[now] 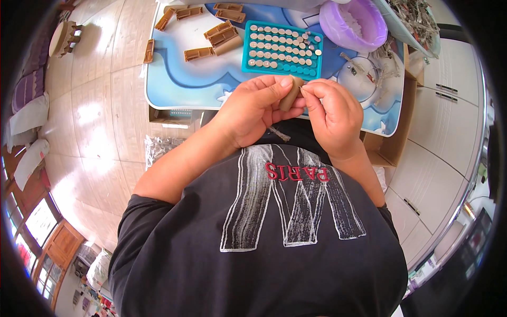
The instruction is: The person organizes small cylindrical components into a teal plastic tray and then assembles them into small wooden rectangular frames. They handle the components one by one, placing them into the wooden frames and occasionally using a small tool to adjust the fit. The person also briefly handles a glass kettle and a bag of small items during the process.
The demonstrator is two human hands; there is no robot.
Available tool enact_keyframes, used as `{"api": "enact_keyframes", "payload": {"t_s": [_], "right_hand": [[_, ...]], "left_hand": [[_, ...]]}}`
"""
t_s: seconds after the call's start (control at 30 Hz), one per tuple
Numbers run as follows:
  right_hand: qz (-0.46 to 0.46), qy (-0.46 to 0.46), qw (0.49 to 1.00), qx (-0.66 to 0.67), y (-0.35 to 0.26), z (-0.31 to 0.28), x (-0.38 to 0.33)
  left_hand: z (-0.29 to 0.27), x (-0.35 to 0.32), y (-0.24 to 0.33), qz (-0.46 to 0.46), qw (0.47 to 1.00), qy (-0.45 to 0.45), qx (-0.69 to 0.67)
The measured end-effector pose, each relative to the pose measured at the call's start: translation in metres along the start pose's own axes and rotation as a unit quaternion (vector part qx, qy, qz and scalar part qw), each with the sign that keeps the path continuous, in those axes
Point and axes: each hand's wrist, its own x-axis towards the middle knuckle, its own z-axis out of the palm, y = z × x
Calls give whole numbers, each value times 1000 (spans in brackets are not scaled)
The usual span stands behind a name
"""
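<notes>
Between the thumb and fingers of my left hand [253,103] is a small brown plastic casing [291,95], held tilted just over the table's near edge. My right hand [335,111] is closed in a pinch against the casing's right side; whatever its fingertips hold is too small to make out. Right beyond my hands lies a teal tray [246,62] with rows of round silver discs. Several similar brown casings [198,54] are scattered at the table's far left, some showing their open, hollow side.
A purple basin [330,26] with whitish contents stands at the far right of the blue patterned table [185,92]. Beside it, bundles of greyish wires [383,66] lie on the table. Cardboard boxes [393,140] and white cabinets [441,121] are to the right.
</notes>
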Motion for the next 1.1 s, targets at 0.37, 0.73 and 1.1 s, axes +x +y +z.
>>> {"api": "enact_keyframes", "payload": {"t_s": [0.37, 0.73, 1.1], "right_hand": [[230, -15, 899, 372, 9, -8, -11], [393, -76, 730, 554, 23, -22, -14], [399, 47, 736, 544, 47, -51, -33]], "left_hand": [[16, -3, 4, -21, 996, 33, 75], [-9, -4, 54, 396, 477, 208, 757], [-86, -17, 83, 333, 236, 428, 807]]}}
